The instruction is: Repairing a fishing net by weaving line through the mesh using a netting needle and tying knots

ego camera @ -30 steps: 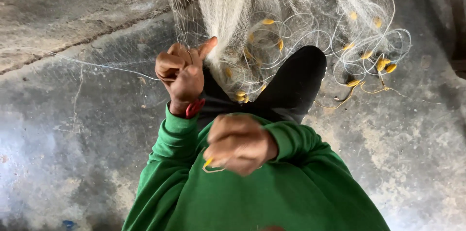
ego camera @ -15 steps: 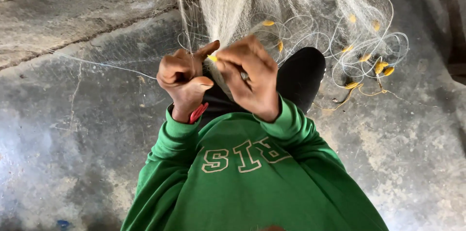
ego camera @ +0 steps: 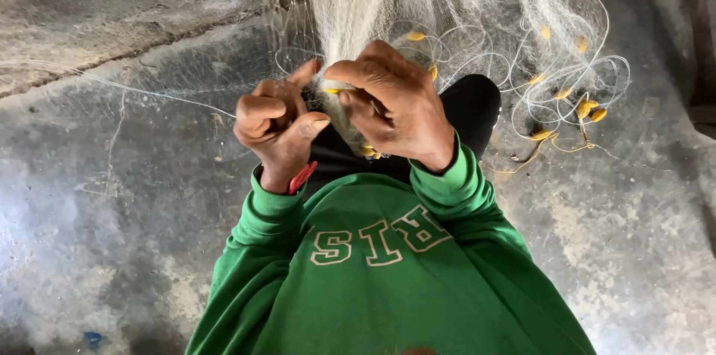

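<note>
Head view — left hand (ego camera: 277, 127) and right hand (ego camera: 395, 105) both pinch one pale fishing net (ego camera: 350, 12).

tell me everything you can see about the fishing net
The fishing net is a pale, whitish mesh of very fine, translucent line, bunched into a thick hanging bundle that falls from above to the hands. Small yellow floats dot its edge line, which lies in loose loops on the grey concrete floor to the right. The left hand and right hand both pinch the gathered mesh over the black-clad knee. A single thin strand stretches away to the left.
</note>
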